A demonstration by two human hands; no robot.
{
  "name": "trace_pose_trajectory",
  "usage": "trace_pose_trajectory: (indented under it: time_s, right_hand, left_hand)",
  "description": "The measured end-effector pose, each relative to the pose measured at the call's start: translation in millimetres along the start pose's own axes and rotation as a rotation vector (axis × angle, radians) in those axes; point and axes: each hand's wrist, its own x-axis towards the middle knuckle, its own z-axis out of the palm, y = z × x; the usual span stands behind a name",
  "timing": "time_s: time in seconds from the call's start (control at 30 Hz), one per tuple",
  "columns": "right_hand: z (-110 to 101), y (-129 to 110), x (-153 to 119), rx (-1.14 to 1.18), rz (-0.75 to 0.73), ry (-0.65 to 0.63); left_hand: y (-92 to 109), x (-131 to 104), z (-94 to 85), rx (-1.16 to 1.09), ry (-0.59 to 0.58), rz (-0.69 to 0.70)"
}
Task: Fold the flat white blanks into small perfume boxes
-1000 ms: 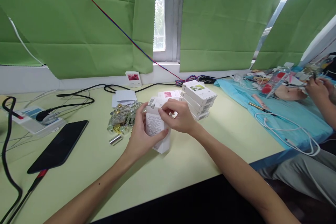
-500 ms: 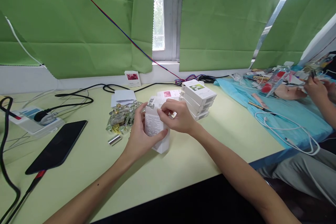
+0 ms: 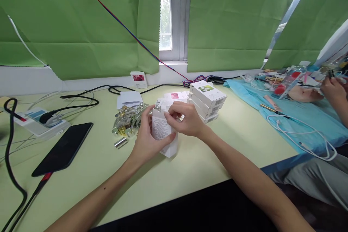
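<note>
A white printed box [image 3: 161,127] stands upright on the table in front of me, and my left hand [image 3: 149,132] is wrapped round its left side with the thumb across the front. My right hand [image 3: 186,117] is pinched at the box's upper right edge. A small clear, shiny piece [image 3: 157,108] shows at the top of the box. Just left of the box lies a pile of clear packets with gold and silver caps [image 3: 125,117], and a silver cylinder [image 3: 120,142] is in front of the pile.
Stacked white boxes [image 3: 208,96] stand behind my right hand. White papers [image 3: 129,99] lie behind the pile. A black phone [image 3: 63,148] and a power strip [image 3: 45,123] are at left. Blue plastic sheeting [image 3: 307,119] with a cable covers the right side, near another person's hand [image 3: 333,88].
The view has shifted slightly, so most things sit a little further right. Both my hands keep hold of the box, with hardly any change in grip.
</note>
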Motion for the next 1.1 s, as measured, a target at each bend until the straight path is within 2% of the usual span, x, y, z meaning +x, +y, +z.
trace_pose_trajectory:
  time_s: [0.83,1.1]
  right_hand:
    - [-3.4,-1.8,0.6,0.017,0.044,-0.112]
    - [0.8,1.7,-1.1,-0.056,-0.066,-0.063]
  left_hand:
    - [0.4,-1.8,2.3,-0.019,0.003,-0.001]
    - [-2.3,-2.1,2.0,-0.03,0.006,0.029]
